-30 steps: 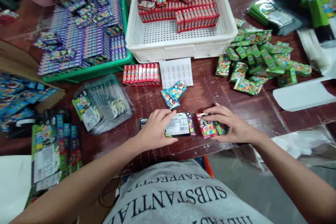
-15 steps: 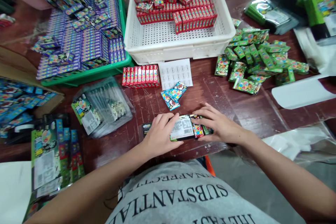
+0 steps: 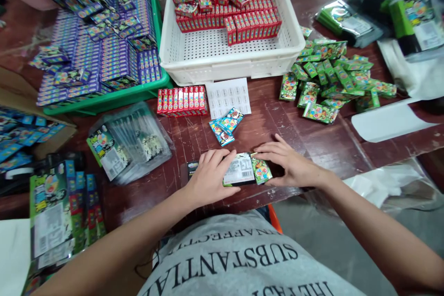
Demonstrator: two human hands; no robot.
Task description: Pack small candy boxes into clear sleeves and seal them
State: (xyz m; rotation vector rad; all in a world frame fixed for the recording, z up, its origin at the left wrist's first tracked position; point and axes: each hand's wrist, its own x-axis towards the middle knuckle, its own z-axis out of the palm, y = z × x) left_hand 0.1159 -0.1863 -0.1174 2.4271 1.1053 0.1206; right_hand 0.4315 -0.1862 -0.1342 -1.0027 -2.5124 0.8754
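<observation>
As the pack (image 3: 240, 169) is held by the left hand (image 3: 212, 175), a green box (image 3: 261, 171) is gripped against it by the right hand (image 3: 285, 164), a straight loading push seemingly needed

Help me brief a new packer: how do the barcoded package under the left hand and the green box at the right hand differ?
Size: the barcoded package looks longer than the green box.
Look: the package shows a pale label and black edging; the box shows colourful prints on green.
Handling: the left hand partly covers the package; the right hand holds the box.
Shared: both are printed packaging on the table.
</observation>
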